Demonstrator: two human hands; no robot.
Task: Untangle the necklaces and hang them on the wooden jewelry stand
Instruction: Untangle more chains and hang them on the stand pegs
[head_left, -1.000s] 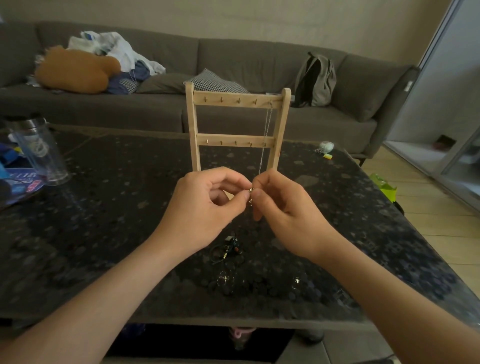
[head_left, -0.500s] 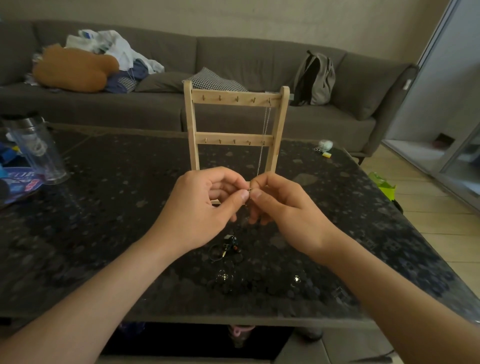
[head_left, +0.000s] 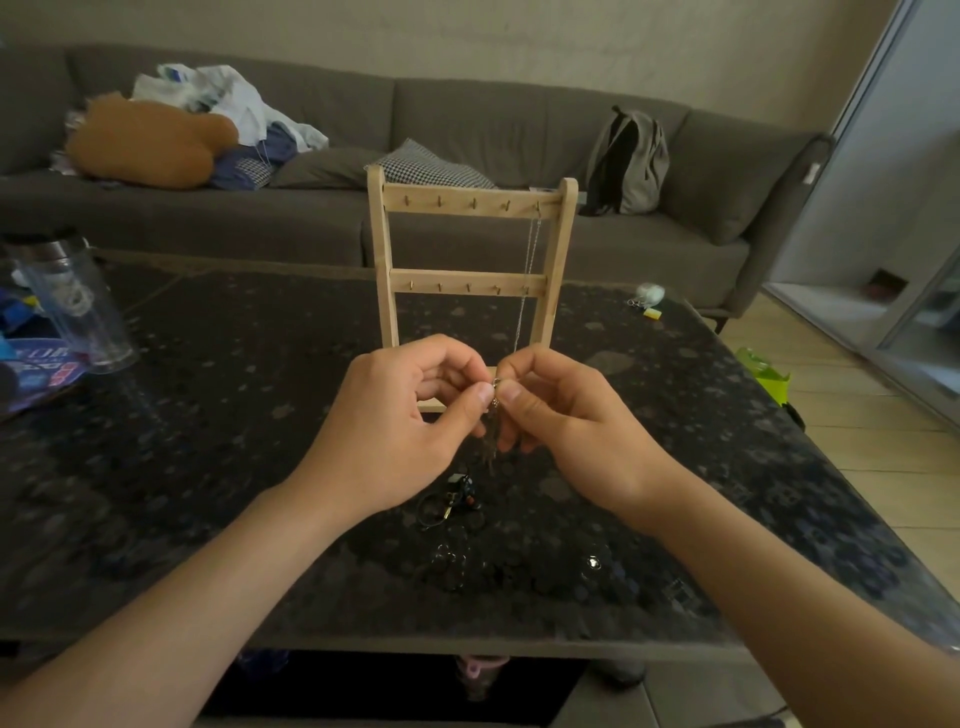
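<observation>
The wooden jewelry stand (head_left: 470, 200) is upright on the dark table, with two rows of pegs. One thin silver necklace (head_left: 529, 270) hangs from the top row's rightmost peg. In front of the stand, my left hand (head_left: 395, 431) and my right hand (head_left: 566, 421) pinch the small clasp end of another thin chain (head_left: 494, 387) between thumbs and forefingers. Its strands dangle below my fingers. More tangled jewelry (head_left: 452, 501) lies on the table beneath my hands.
A clear tumbler (head_left: 70, 306) and a blue packet (head_left: 36, 366) sit at the table's left. Small items (head_left: 647, 299) lie at the far right corner. A grey sofa (head_left: 467, 130) with cushions and a backpack (head_left: 631, 161) stands behind. Small rings (head_left: 449, 556) lie near the front.
Both hands stay pinched together on the chain's clasp, with small finger shifts. The view has tilted slightly.
</observation>
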